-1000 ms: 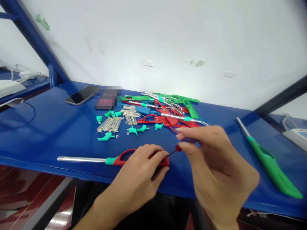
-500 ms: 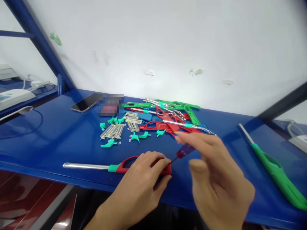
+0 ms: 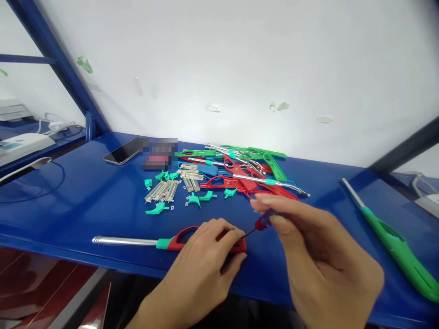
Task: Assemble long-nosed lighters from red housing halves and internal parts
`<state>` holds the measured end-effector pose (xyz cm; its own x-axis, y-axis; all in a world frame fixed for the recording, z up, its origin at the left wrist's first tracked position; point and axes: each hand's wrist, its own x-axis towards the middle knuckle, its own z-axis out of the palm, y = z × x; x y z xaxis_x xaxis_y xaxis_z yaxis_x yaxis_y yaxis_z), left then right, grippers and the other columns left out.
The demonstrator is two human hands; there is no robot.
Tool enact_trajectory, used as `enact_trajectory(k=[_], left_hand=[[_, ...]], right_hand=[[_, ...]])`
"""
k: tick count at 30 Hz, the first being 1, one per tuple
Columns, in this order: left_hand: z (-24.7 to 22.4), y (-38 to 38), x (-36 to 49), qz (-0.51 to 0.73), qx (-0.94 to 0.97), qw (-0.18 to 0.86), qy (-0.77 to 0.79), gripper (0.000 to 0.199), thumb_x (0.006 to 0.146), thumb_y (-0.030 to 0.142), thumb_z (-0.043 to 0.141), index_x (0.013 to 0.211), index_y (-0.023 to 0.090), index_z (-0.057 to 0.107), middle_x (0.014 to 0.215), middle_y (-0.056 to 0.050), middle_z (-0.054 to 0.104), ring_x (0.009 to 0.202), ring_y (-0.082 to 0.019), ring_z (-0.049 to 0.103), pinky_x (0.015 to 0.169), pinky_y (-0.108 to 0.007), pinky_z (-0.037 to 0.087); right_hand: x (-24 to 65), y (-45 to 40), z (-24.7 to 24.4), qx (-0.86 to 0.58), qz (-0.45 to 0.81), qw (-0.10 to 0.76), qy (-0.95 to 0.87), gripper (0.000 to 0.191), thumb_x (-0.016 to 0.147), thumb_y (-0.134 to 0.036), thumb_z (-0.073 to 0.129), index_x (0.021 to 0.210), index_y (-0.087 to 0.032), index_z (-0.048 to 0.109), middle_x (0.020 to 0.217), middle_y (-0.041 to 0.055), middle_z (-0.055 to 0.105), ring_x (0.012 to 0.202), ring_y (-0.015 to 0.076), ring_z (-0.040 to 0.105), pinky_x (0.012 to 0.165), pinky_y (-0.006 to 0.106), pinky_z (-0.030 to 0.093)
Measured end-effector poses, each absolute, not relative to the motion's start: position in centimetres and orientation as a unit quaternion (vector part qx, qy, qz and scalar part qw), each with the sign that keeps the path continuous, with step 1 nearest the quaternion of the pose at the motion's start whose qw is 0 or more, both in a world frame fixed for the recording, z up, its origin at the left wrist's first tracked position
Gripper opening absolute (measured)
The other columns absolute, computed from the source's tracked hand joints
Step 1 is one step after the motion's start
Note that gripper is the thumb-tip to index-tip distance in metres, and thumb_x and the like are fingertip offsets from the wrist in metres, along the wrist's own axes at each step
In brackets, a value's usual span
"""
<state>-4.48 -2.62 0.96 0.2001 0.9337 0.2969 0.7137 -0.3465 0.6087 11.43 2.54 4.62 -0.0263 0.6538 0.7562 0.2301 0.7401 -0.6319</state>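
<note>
My left hand (image 3: 206,260) is curled low over the red plastic lighter with a teal collar and a long silver metal barrel (image 3: 174,243), fingers closed around its handle, which lies along the front edge of the glossy blue desk (image 3: 85,201). My right hand (image 3: 325,260) pinches the small screwdriver with a purple translucent handle and a red collar (image 3: 264,220) between thumb and fingertips, its thin shaft slanting down to the handle's end. I cannot tell whether the tip is seated — my left fingers hide it. Too shallow a slant or too light a push could let it skid, and those fingers sit right beside it. If my left grip slackens, the lighter could twist under the turning force. Anything that springs loose could get lost among the curved teal plastic pieces (image 3: 158,209) beyond.
</note>
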Motion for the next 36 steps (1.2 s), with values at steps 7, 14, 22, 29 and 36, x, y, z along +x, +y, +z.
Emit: enact_trajectory(k=[7,14,22,29,36], left_hand=[[1.04,-2.48,-4.50,0.321,0.752,0.182,0.547,0.023,0.105,0.017,0.061,0.126,0.027,0.063,0.119,-0.003,0.067,0.109,-0.024,0.066,0.104,-0.048,0.057],[1.16,-2.47,-4.48,0.323,0.759,0.162,0.541,0.023,0.103,0.016,0.065,0.124,0.025,0.063,0.121,-0.004,0.068,0.109,-0.025,0.067,0.097,-0.046,0.058],[1.22,-2.43,-4.56,0.323,0.759,0.166,0.541,0.025,0.103,0.017,0.064,0.127,0.026,0.064,0.122,-0.004,0.068,0.110,-0.025,0.066,0.101,-0.047,0.057],[0.99,-2.46,-4.54,0.329,0.760,0.165,0.536,0.022,0.105,0.019,0.062,0.126,0.026,0.063,0.121,-0.005,0.067,0.114,-0.026,0.065,0.100,-0.046,0.057],[1.19,-2.64,-4.43,0.309,0.756,0.170,0.551,0.025,0.100,0.017,0.068,0.123,0.026,0.066,0.117,-0.003,0.068,0.105,-0.025,0.066,0.095,-0.045,0.058]], right_hand=[[11.11,2.49,4.58,-0.294,0.100,0.634,-0.709,0.028,0.095,-0.006,0.072,0.113,-0.026,0.077,0.106,-0.0006,0.079,0.096,0.0162,0.075,0.086,0.029,0.062],[11.17,2.38,4.96,-0.271,0.154,0.628,-0.713,0.033,0.090,-0.004,0.077,0.112,-0.029,0.078,0.097,-0.0024,0.080,0.085,0.0165,0.075,0.076,0.030,0.065],[11.66,2.38,5.29,-0.275,0.185,0.592,-0.734,0.030,0.097,-0.005,0.068,0.115,-0.027,0.077,0.111,0.0006,0.082,0.099,0.0193,0.079,0.085,0.031,0.067],[11.51,2.37,5.21,-0.270,0.108,0.596,-0.749,0.027,0.092,-0.008,0.078,0.110,-0.029,0.079,0.102,-0.0007,0.082,0.088,0.0171,0.078,0.073,0.028,0.067],[11.70,2.27,5.26,-0.299,0.123,0.650,-0.688,0.029,0.086,-0.006,0.083,0.105,-0.029,0.079,0.088,-0.0041,0.079,0.075,0.0145,0.077,0.066,0.024,0.064]])
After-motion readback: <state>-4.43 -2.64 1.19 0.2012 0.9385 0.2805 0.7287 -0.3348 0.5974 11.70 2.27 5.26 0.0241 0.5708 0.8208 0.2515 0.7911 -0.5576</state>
